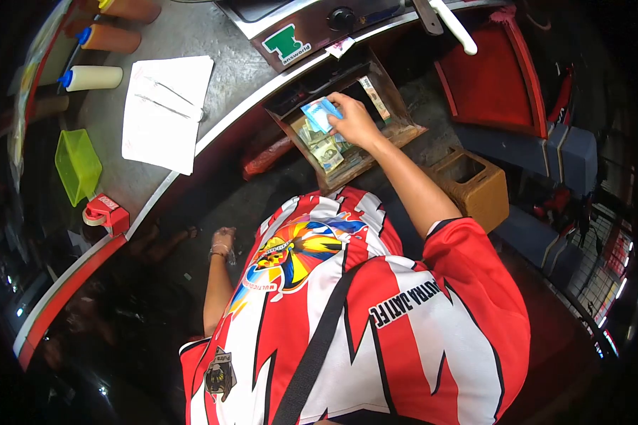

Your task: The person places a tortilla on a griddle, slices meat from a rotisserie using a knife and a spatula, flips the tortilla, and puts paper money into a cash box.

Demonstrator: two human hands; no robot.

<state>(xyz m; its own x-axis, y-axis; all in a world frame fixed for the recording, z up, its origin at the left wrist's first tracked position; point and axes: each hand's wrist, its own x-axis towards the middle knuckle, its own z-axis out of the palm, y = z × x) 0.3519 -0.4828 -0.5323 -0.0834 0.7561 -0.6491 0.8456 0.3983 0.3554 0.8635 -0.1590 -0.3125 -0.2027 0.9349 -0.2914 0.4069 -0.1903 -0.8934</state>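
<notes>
My right hand [353,122] reaches over an open wooden drawer [397,132]. Its thumb and fingers pinch a blue banknote [320,113]. Below that note, several greenish and yellowish banknotes [326,152] lie loose in the drawer's near compartment. One more banknote [374,98] rests along the drawer's right side. Down at my left side, away from the counter, hangs my left hand [223,239]. Its fingers look curled, with thin clear plastic around the hand and wrist. Whether anything is inside those fingers is hidden.
White paper sheets [159,134] with tongs [170,99] on top lie on the metal counter [223,92]. Squeeze bottles [96,77], a green basket [76,166] and a red tape dispenser [106,212] stand at left. A knife [455,25] juts over the edge. A brown box [478,188] stands right.
</notes>
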